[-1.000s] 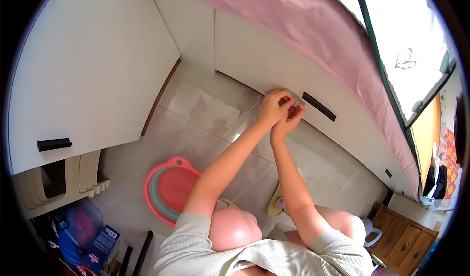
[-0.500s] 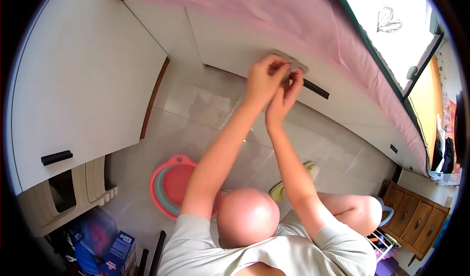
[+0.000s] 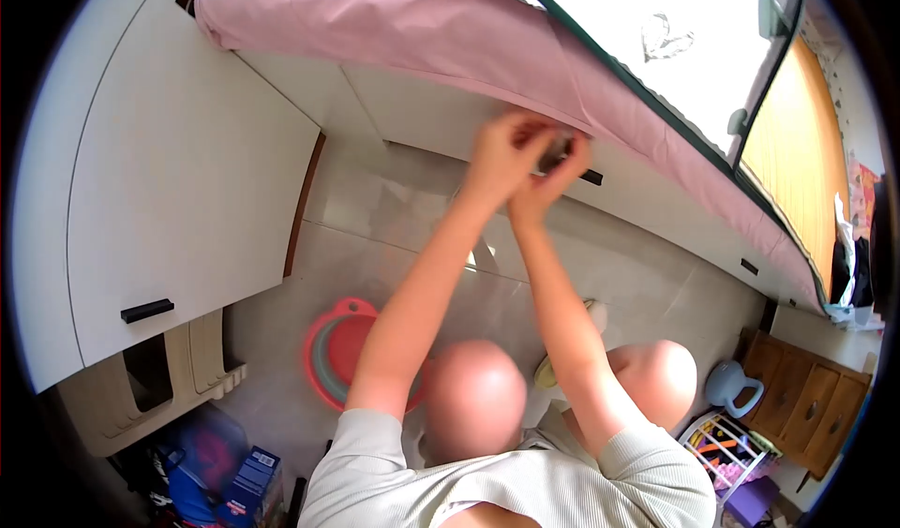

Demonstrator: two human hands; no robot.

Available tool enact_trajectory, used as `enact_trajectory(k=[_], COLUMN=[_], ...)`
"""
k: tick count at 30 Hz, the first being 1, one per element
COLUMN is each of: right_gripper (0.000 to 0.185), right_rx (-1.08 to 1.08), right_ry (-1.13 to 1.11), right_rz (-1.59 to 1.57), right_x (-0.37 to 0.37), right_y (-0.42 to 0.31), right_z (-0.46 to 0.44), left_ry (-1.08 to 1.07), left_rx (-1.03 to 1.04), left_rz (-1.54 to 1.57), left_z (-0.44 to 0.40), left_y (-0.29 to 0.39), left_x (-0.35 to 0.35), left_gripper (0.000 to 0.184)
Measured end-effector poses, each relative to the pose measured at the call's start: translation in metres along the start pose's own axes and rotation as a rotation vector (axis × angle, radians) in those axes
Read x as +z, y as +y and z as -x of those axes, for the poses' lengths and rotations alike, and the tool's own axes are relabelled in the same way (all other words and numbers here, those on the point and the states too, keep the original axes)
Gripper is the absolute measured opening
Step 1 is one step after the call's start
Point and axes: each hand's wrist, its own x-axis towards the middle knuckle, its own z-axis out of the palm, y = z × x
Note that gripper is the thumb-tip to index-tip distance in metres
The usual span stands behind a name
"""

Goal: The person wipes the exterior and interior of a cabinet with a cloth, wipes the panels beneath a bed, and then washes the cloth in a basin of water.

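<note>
Cabinet (image 3: 187, 181), one: white, door shut, at the left. Bed (image 3: 422, 31), one: pink cover over a pale front panel (image 3: 675, 214); black handle (image 3: 592, 178) beside the right hand. Floor (image 3: 375, 200): glossy tile. Drawer chest (image 3: 802, 399), one: wooden, far right. Basin (image 3: 310, 355), one: red rim, grey wall, on the floor near the left forearm. Left hand (image 3: 502, 163) and right hand (image 3: 555, 183): raised together before the panel. Item (image 3: 553, 155), one: small, dark grey, blurred, between the hands. Fingers of both curl inward, seemingly pinching it; exact grip unclear. Condition: item in hand, not set down; whether any work on it is finished or remains, cannot tell.
</note>
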Motion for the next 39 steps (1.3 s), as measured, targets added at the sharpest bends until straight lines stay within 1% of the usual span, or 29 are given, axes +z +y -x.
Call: enact_trajectory(k=[2,3,5,6,7,8,9,11,13,15,16,17,20,23,24,25,26,29,32,33,36,37,39], right_gripper=[0.046,0.045,0.044,0.042,0.039,0.037,0.031,0.037,0.040,0.040,0.041,0.042,0.042,0.041,0.040,0.037,0.036,0.037,0.041,0.040,0.039,0.034,0.033], right_rx=[-0.057,-0.033,0.010,-0.053,-0.117,-0.179,-0.235,-0.382,-0.488,-0.569,-0.607,-0.654,-0.764,-0.823,-0.842,-0.837,-0.838,-0.842,-0.821,-0.838,-0.738,-0.749,-0.655], right_ry=[0.147,0.112,0.052,0.021,-0.013,-0.051,-0.100,-0.276,-0.460,-0.605,-0.589,-0.575,-0.561,-0.497,-0.471,-0.499,-0.462,-0.351,-0.322,-0.324,-0.427,-0.450,-0.575], right_rz=[0.063,0.072,0.086,0.091,0.096,0.100,0.087,0.098,0.159,0.244,0.260,0.274,0.280,0.255,0.247,0.243,0.262,0.324,0.404,0.407,0.296,0.263,0.216], right_x=[-0.021,-0.029,-0.040,-0.042,-0.042,-0.042,-0.040,-0.036,-0.037,-0.038,-0.039,-0.040,-0.051,-0.072,-0.083,-0.098,-0.111,-0.149,-0.175,-0.174,-0.158,-0.147,-0.121], right_y=[0.019,0.021,0.022,0.027,0.032,0.036,0.025,0.015,0.005,-0.002,-0.002,0.000,0.009,0.020,0.025,0.030,0.039,0.067,0.082,0.080,0.068,0.063,0.055], right_z=[-0.005,-0.007,-0.013,-0.012,-0.012,-0.011,-0.017,-0.032,-0.047,-0.058,-0.059,-0.061,-0.072,-0.084,-0.092,-0.098,-0.102,-0.108,-0.113,-0.113,-0.102,-0.097,-0.085], left_ry=[-0.055,-0.058,-0.018,-0.001,0.067,0.152,0.240,0.346,0.390,0.418,0.428,0.373,0.315,0.268,0.255,0.244,0.233,0.208,0.203,0.203,0.233,0.256,0.310], left_rx=[0.106,0.062,0.124,0.156,0.162,0.125,0.085,0.154,0.105,0.242,0.310,0.438,0.685,0.702,0.658,0.615,0.566,0.744,0.738,0.734,0.699,0.598,0.564], left_rz=[-0.103,-0.048,-0.071,-0.079,-0.091,-0.103,-0.116,-0.266,-0.262,-0.193,-0.155,-0.298,-0.689,-0.688,-0.713,-0.736,-0.761,-0.906,-0.882,-0.870,-0.929,-0.934,-0.947], left_z=[0.000,-0.001,0.004,0.006,0.008,0.008,0.007,0.002,-0.004,0.002,0.005,0.006,0.013,0.008,0.011,0.014,0.018,0.016,0.019,0.019,0.022,0.024,0.023], left_y=[-0.007,-0.008,-0.008,-0.006,-0.004,-0.003,-0.002,0.001,0.000,-0.002,-0.006,-0.013,-0.011,-0.012,-0.006,0.001,0.003,-0.012,-0.021,-0.025,-0.029,-0.031,-0.037], left_x=[0.024,0.031,0.037,0.039,0.041,0.037,0.030,0.008,-0.015,-0.020,-0.021,-0.022,-0.007,0.012,0.024,0.039,0.054,0.096,0.119,0.118,0.094,0.081,0.056], left_gripper=[0.014,0.016,0.018,0.019,0.024,0.025,0.026,0.026,0.022,0.018,0.016,0.015,0.024,0.032,0.031,0.030,0.030,0.025,0.023,0.022,0.023,0.022,0.022])
